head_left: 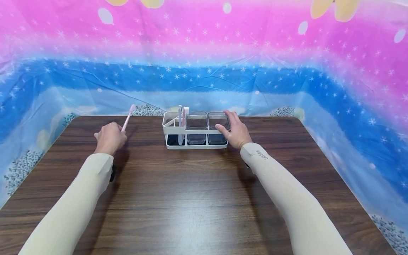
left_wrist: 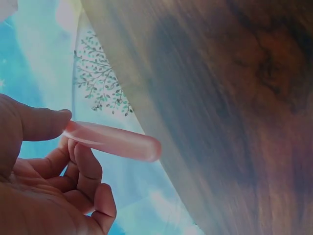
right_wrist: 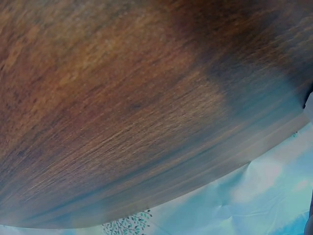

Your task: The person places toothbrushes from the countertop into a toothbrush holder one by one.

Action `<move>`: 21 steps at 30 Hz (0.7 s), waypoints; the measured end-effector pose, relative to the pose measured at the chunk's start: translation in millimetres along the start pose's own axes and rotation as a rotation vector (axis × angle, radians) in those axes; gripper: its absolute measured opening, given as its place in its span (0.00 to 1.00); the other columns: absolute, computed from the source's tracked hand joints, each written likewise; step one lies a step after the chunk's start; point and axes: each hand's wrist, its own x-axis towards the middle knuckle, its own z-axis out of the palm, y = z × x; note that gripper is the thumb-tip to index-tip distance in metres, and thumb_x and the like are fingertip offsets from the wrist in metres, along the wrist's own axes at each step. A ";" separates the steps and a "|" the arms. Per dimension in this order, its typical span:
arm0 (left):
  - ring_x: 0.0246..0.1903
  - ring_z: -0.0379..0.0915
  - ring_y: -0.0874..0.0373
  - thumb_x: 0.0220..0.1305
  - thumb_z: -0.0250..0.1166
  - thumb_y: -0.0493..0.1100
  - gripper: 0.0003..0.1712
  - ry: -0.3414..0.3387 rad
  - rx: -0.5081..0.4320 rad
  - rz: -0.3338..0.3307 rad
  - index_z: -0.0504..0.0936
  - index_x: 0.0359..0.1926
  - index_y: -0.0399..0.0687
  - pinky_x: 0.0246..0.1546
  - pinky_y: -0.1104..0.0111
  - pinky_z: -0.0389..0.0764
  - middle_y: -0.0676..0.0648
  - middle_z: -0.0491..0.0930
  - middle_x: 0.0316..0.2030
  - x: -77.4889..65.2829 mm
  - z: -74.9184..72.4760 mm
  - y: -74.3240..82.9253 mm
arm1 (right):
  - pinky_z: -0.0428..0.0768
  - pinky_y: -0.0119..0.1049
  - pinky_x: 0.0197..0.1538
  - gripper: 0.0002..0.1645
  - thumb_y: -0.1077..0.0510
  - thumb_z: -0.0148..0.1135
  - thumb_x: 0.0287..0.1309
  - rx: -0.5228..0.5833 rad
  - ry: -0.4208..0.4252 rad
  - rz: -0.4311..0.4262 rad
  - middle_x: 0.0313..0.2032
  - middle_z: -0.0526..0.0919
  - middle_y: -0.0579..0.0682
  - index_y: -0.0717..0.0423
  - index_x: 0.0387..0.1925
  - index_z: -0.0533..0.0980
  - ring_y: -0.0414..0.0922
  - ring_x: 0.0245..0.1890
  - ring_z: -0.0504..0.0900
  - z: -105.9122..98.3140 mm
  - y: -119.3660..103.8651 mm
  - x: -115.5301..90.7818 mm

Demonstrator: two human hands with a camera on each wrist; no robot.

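Note:
My left hand (head_left: 109, 137) pinches a pink toothbrush (head_left: 129, 117) between thumb and fingers, to the left of the rack. Its head points up and away in the head view. In the left wrist view the rounded pink handle end (left_wrist: 117, 142) sticks out past the thumb. A white toothbrush holder (head_left: 196, 131) stands near the far table edge. My right hand (head_left: 237, 132) grips its right end, thumb in front and fingers toward the back, by the right clear cup (head_left: 217, 120). The left clear cup (head_left: 196, 121) sits beside that one.
A pale toothbrush (head_left: 180, 124) and a pink-and-white one (head_left: 186, 114) stand upright in the holder, left of the cups. The dark wooden table (head_left: 188, 198) ends just behind the holder. A pink and blue printed cloth (head_left: 204, 78) hangs around the far and side edges.

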 end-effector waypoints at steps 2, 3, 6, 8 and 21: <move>0.42 0.70 0.34 0.65 0.54 0.38 0.13 0.023 -0.012 0.001 0.77 0.43 0.30 0.47 0.43 0.57 0.32 0.77 0.39 0.5 0.1 1.1 | 0.66 0.50 0.59 0.44 0.31 0.47 0.62 0.002 0.001 0.000 0.64 0.62 0.53 0.48 0.71 0.54 0.55 0.55 0.72 0.0 0.3 -0.1; 0.42 0.70 0.34 0.65 0.55 0.38 0.12 0.037 -0.020 0.001 0.77 0.42 0.31 0.46 0.43 0.57 0.32 0.78 0.39 0.8 0.1 1.2 | 0.66 0.50 0.59 0.44 0.31 0.47 0.62 0.003 0.001 0.001 0.64 0.62 0.53 0.48 0.71 0.54 0.55 0.55 0.72 0.1 0.4 -0.1; 0.42 0.70 0.34 0.65 0.56 0.38 0.11 0.084 -0.038 0.017 0.77 0.41 0.31 0.45 0.44 0.57 0.32 0.78 0.38 0.9 -0.9 1.8 | 0.66 0.50 0.59 0.44 0.31 0.47 0.62 0.006 0.002 0.003 0.64 0.62 0.53 0.48 0.71 0.54 0.54 0.55 0.72 0.3 0.6 0.0; 0.42 0.70 0.34 0.66 0.56 0.39 0.11 0.112 -0.058 0.030 0.76 0.41 0.31 0.45 0.44 0.57 0.32 0.78 0.38 0.8 -2.2 2.6 | 0.66 0.50 0.59 0.44 0.31 0.47 0.62 0.004 0.002 0.002 0.64 0.62 0.53 0.48 0.71 0.54 0.54 0.55 0.72 0.6 0.9 0.2; 0.35 0.72 0.41 0.69 0.56 0.41 0.12 0.316 -0.234 0.309 0.76 0.40 0.33 0.47 0.48 0.58 0.34 0.79 0.33 -2.5 -16.7 20.9 | 0.66 0.50 0.59 0.43 0.31 0.48 0.62 0.002 0.005 0.000 0.64 0.63 0.53 0.48 0.71 0.54 0.55 0.55 0.72 0.7 0.9 0.3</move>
